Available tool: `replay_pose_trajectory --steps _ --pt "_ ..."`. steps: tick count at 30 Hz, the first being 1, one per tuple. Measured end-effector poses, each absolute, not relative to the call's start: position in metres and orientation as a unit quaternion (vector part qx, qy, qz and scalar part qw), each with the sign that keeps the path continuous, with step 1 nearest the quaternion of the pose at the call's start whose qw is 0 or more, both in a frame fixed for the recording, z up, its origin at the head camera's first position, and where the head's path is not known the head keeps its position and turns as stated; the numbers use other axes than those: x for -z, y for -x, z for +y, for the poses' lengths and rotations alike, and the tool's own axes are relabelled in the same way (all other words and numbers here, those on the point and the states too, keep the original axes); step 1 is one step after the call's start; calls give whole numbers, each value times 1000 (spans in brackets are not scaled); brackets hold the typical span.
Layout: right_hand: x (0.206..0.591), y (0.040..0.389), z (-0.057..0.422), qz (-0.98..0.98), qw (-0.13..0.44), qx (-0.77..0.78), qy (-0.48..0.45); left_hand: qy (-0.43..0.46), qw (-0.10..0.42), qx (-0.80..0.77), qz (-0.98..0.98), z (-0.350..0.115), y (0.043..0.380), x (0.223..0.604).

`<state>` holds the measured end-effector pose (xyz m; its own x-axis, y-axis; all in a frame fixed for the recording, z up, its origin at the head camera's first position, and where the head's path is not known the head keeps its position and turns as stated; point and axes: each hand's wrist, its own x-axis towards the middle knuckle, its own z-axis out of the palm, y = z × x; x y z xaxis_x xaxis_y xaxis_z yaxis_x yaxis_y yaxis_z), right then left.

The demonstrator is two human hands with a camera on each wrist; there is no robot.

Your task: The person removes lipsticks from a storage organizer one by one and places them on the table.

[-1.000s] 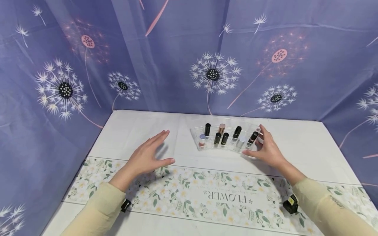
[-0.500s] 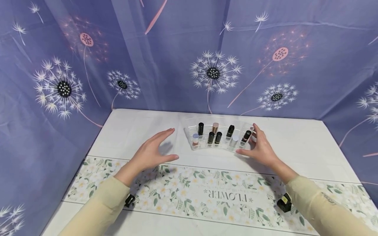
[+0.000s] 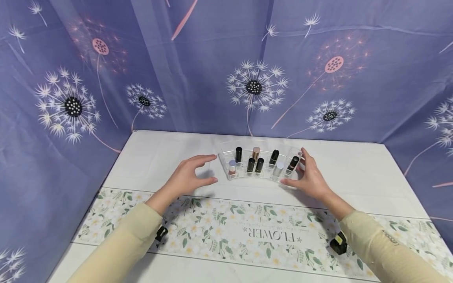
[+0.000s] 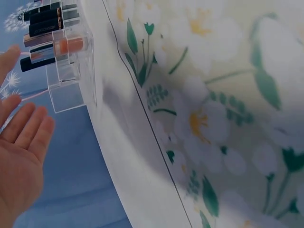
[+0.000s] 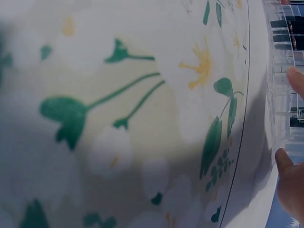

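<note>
A clear, curved acrylic lipstick organizer (image 3: 244,178) stands on the table, holding several lipsticks in two rows. Most have black caps, such as the back-left black lipstick (image 3: 238,154); there is also a rose-gold lipstick (image 3: 256,153) and a pale-capped one (image 3: 232,168) at front left. My right hand (image 3: 311,179) grips the organizer's right end, thumb at the front and fingers at the back. Just left of the organizer, my left hand (image 3: 187,177) is held with thumb and fingers spread apart, holding nothing. In the left wrist view a gap separates those fingers from the organizer (image 4: 71,97).
A white tablecloth (image 3: 159,153) with a floral band and the word FLOWER (image 3: 270,234) covers the table. A blue dandelion-print curtain (image 3: 198,86) hangs behind and at the sides. Black wrist devices show under both sleeves, one at the right wrist (image 3: 338,243).
The organizer has slid left with my right hand, mostly in the first half second. My left hand has moved right, closer to the organizer's left end.
</note>
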<state>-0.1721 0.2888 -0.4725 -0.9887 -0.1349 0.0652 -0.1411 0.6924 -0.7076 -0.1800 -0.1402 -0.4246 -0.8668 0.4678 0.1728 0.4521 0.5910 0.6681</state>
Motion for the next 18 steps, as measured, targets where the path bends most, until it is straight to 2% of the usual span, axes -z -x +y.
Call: replay_pose_trajectory --steps 18 --pt "472 171 290 -922 -2 -378 -85 -258 12 -458 851 -114 195 432"
